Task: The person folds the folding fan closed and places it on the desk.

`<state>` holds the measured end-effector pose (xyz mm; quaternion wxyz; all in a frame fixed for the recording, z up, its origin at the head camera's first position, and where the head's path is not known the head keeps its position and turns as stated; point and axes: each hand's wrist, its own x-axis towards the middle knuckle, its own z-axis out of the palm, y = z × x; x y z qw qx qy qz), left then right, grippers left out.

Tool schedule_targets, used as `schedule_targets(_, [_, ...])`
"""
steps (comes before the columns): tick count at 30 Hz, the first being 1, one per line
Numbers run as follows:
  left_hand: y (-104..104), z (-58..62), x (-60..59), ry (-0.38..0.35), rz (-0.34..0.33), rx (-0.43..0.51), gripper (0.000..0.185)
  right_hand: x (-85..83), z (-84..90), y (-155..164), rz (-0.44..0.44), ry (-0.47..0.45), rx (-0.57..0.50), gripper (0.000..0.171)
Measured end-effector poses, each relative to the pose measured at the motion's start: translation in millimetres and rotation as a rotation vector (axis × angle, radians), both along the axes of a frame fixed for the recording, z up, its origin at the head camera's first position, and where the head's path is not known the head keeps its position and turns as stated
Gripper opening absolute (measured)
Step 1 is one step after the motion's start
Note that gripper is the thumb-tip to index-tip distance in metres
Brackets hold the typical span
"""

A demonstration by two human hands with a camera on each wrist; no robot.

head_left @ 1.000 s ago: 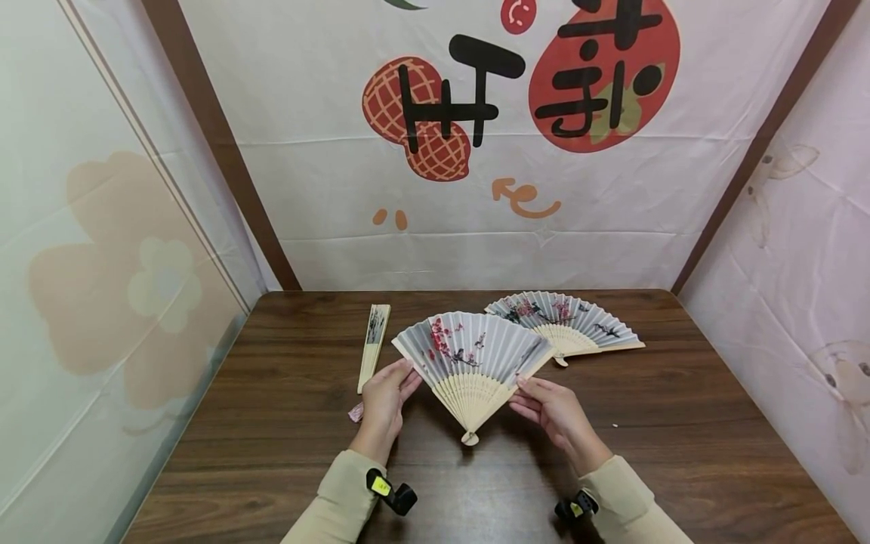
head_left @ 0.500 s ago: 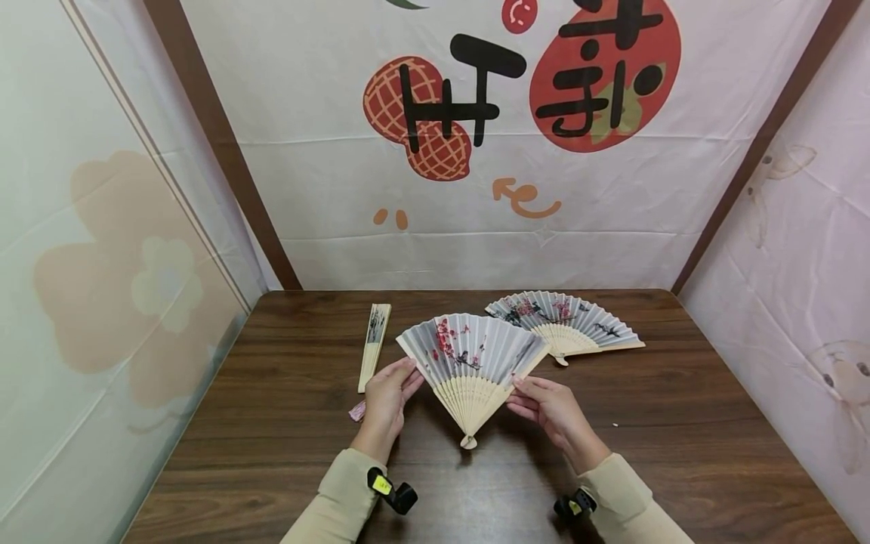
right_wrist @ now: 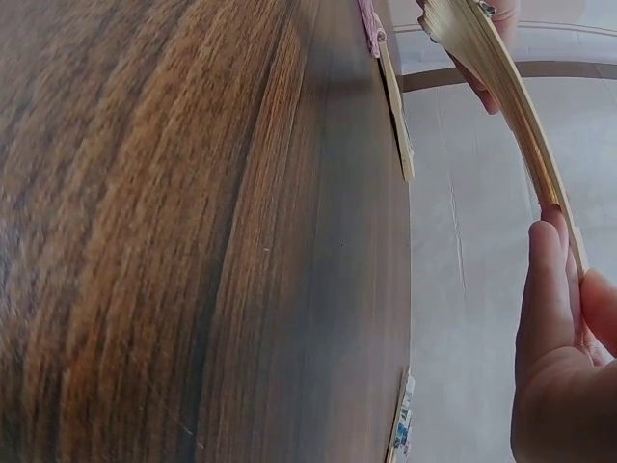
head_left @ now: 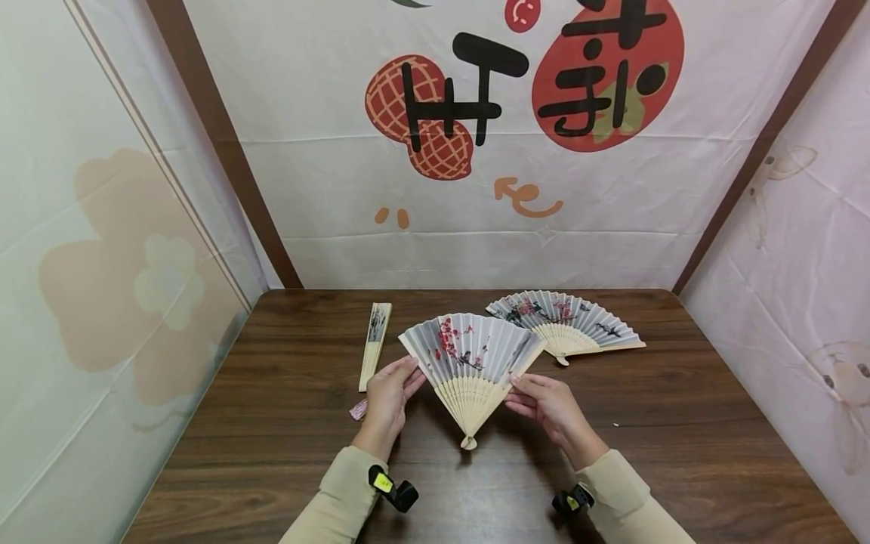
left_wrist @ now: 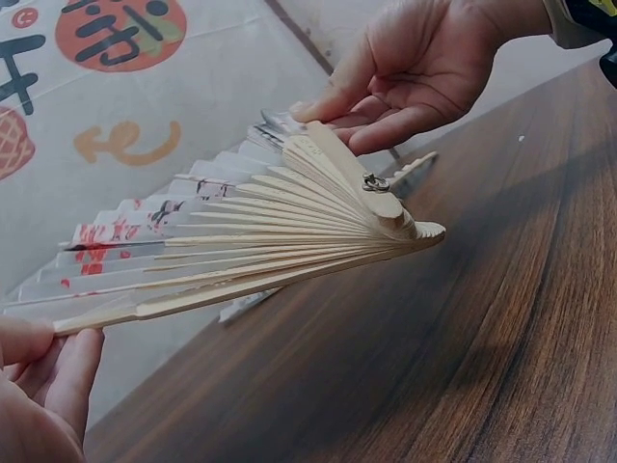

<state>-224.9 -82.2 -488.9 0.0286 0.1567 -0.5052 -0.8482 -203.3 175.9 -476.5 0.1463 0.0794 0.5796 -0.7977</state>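
A folding fan [head_left: 469, 355], spread wide, is held up above the table between both hands. Its pleated grey-white leaf carries red blossoms and a dark branch; pale ribs meet at a riveted pivot pointing toward the person. My left hand [head_left: 389, 397] pinches the left outer rib between thumb and fingers. On the opposite side, my right hand [head_left: 547, 408] pinches the right outer rib. In the left wrist view the ribs and the metal rivet [left_wrist: 376, 182] show from close by. The right wrist view sees the fan [right_wrist: 511, 87] nearly edge-on.
Behind and to the right lies a second spread fan [head_left: 571, 321], partly overlapped in the head view. A folded fan [head_left: 374, 347] lies left, with a pink tassel [head_left: 358, 410] near its lower end. A printed cloth [head_left: 476, 257] hangs behind the wooden table [head_left: 285, 423].
Both hands keep their pinch on the fan. The right hand has shifted slightly left, and the fan's spread has narrowed a little.
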Motion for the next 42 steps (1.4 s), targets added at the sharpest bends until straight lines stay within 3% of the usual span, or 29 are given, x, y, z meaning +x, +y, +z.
schedule_targets(17, [3.7, -2.3, -2.5, -0.007, 0.006, -0.004, 0.02, -3.8, 0.2, -3.1, 0.007, -0.02, 0.055, 0.012])
schedule_targets(34, [7.2, -0.4, 0.0, 0.038, -0.033, -0.016, 0.029, -2.3, 4.7, -3.5, 0.076, 0.031, 0.072, 0.011])
schedule_targets(42, [9.6, -1.0, -0.8, 0.021, -0.048, -0.037, 0.031, -1.3, 5.9, -4.0, 0.079, 0.023, 0.08, 0.011])
